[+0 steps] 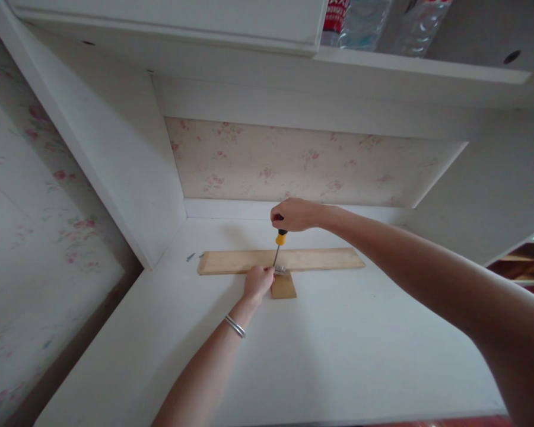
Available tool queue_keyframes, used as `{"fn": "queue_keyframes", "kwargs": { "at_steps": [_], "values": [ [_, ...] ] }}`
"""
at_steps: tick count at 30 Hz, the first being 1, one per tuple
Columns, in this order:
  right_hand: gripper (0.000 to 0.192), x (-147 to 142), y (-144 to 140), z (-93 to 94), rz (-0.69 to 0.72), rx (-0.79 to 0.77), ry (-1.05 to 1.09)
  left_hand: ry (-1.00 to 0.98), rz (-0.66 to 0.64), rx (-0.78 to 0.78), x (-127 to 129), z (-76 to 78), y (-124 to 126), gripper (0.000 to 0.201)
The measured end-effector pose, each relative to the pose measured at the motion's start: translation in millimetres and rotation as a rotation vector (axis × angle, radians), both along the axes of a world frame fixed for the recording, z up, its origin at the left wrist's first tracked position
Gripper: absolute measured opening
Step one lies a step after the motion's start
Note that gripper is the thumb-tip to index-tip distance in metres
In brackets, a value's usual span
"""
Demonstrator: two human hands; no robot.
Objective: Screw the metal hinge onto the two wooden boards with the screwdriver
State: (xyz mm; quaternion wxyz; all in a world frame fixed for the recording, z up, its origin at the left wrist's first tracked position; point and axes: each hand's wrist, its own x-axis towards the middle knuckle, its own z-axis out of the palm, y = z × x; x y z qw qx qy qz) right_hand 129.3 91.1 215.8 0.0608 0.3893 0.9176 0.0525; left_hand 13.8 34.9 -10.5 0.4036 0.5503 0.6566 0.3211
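A screwdriver with a yellow and black handle (280, 239) is held nearly upright in my right hand (296, 214), its fingers wrapped round the top of the grip. The shaft points down at a small metal hinge-like piece (280, 270). That piece sits where a long wooden board (320, 259) meets a short wooden block (283, 286). My left hand (258, 281), a silver bangle at its wrist, is closed beside the metal piece and the screwdriver tip. What its fingertips pinch is too small to make out.
Small screws (191, 257) lie left of the board on the white surface (347, 350). White side panels (115, 148) and an overhead cabinet (173, 21) enclose the space. Plastic bottles (365, 24) stand on the shelf above right.
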Motion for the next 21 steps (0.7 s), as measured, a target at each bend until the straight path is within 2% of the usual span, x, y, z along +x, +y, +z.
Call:
{"fn": "queue_keyframes", "kwargs": {
  "at_steps": [1,6,11,12,14,16,17,21],
  "values": [
    [0.021,0.7,-1.1,-0.1,0.026,-0.019,0.018,0.010,0.008,0.006,0.5,-0.5,1.1,0.028],
    [0.034,3.5,-5.3,-2.0,0.097,-0.083,0.080,-0.017,0.037,0.004,1.6,2.8,0.9,0.027],
    [0.037,3.4,-1.7,-5.1,-0.129,0.019,0.019,-0.053,0.055,-0.025,1.8,11.1,-3.0,0.024],
    [0.033,3.3,-1.6,-4.6,-0.111,0.027,0.014,-0.060,0.059,-0.032,2.2,12.4,-3.5,0.024],
    [0.025,3.4,-3.1,-2.3,0.029,-0.020,0.041,-0.079,0.063,-0.042,3.2,14.4,-4.1,0.024],
    [0.032,3.5,-5.7,1.0,0.153,-0.109,0.090,-0.096,0.064,-0.052,4.2,15.3,-4.5,0.024],
    [0.036,3.5,-6.8,2.5,0.160,-0.139,0.107,-0.102,0.064,-0.055,4.5,15.4,-4.7,0.024],
    [0.029,4.9,-6.6,5.0,-0.084,-0.191,0.044,-0.115,0.056,-0.047,4.2,14.5,-5.7,0.026]
  ]
}}
